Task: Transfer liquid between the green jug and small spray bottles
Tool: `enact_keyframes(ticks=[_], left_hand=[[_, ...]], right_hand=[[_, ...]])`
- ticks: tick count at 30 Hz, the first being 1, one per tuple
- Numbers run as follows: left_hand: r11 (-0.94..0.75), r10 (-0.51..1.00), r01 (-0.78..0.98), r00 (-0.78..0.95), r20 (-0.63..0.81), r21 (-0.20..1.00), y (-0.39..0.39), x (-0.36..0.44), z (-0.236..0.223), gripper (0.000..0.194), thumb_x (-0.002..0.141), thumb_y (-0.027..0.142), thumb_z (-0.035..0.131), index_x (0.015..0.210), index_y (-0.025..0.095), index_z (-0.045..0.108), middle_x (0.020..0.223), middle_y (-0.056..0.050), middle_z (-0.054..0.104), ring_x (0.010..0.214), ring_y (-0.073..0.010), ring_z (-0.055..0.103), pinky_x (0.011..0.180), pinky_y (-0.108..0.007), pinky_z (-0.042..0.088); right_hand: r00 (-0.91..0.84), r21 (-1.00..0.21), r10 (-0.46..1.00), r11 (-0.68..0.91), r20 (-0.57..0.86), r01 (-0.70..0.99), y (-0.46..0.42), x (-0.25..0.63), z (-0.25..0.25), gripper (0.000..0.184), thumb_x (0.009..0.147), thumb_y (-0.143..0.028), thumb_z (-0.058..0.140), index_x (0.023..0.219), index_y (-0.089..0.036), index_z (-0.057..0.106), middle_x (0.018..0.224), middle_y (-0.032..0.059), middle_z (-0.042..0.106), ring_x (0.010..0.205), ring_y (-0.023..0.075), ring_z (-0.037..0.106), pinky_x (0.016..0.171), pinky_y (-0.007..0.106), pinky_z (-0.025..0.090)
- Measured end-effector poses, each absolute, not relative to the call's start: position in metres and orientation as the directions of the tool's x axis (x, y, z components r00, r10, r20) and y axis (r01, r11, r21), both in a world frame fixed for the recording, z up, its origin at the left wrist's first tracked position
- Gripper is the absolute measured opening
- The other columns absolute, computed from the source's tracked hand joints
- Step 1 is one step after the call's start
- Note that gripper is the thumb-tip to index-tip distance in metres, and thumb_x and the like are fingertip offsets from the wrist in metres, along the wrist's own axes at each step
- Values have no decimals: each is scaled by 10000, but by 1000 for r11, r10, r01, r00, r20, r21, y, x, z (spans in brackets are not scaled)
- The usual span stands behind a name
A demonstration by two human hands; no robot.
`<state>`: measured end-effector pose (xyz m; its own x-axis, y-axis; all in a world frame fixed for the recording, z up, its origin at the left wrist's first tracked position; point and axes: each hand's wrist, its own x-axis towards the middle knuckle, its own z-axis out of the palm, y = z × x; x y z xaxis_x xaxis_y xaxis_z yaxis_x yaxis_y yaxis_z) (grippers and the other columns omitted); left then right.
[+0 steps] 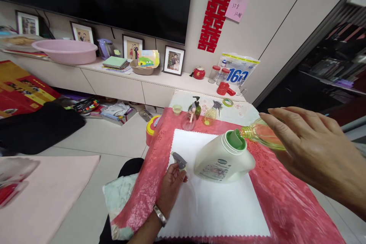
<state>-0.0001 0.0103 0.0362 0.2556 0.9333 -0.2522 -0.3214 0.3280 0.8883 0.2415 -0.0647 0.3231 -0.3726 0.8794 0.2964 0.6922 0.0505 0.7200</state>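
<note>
My left hand (171,183), with a metal bracelet at the wrist, pinches a grey spray nozzle (180,161) whose thin clear tube hangs down over the white mat (183,221). My right hand (309,141) is wrapped around a clear yellowish bottle (263,135). The bottle is tipped on its side, its neck at the green-rimmed mouth of a large pale detergent jug (217,164). The jug stands upright and uncapped on the mat. Whether liquid is flowing cannot be made out.
Behind the mat stand a clear bottle (188,122), a green pump bottle (196,107), a yellow spray bottle (211,116) and a small cup (177,109). A roll of tape (228,102) lies at the back. Red plastic sheeting (286,183) covers the table.
</note>
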Motion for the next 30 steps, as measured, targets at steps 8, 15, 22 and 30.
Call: enact_keyframes(ticks=[8, 15, 22, 30], left_hand=[[312, 939, -304, 246, -242, 900, 10, 0, 33, 401, 674, 454, 783, 923, 171, 647, 666, 11, 620, 606, -142, 586, 616, -290, 496], [325, 933, -302, 256, -252, 896, 11, -1, 37, 407, 658, 442, 791, 923, 170, 646, 664, 16, 619, 601, -133, 572, 619, -280, 492], [330, 932, -312, 260, -254, 891, 10, 0, 35, 398, 669, 434, 786, 928, 171, 639, 672, 13, 623, 607, -135, 577, 623, -283, 493], [325, 932, -300, 264, -249, 897, 10, -1, 32, 396, 687, 443, 775, 934, 167, 635, 672, 15, 616, 617, -135, 577, 627, -278, 486]], right_hand=[[-383, 723, 875, 58, 295, 688, -63, 242, 324, 429, 927, -272, 324, 1307, -140, 473, 1308, 109, 501, 1157, 320, 481, 808, 440, 419], [-393, 713, 868, 65, 305, 698, -64, 239, 326, 426, 924, -259, 311, 1295, -136, 480, 1289, 118, 519, 1151, 328, 489, 822, 460, 425], [-391, 718, 872, 69, 294, 693, -62, 237, 326, 411, 952, -254, 295, 1302, -133, 473, 1311, 131, 499, 1184, 349, 468, 857, 491, 418], [-392, 734, 871, 55, 296, 677, -60, 234, 328, 367, 973, -210, 313, 1279, -143, 503, 1319, 123, 500, 1190, 346, 469, 880, 492, 417]])
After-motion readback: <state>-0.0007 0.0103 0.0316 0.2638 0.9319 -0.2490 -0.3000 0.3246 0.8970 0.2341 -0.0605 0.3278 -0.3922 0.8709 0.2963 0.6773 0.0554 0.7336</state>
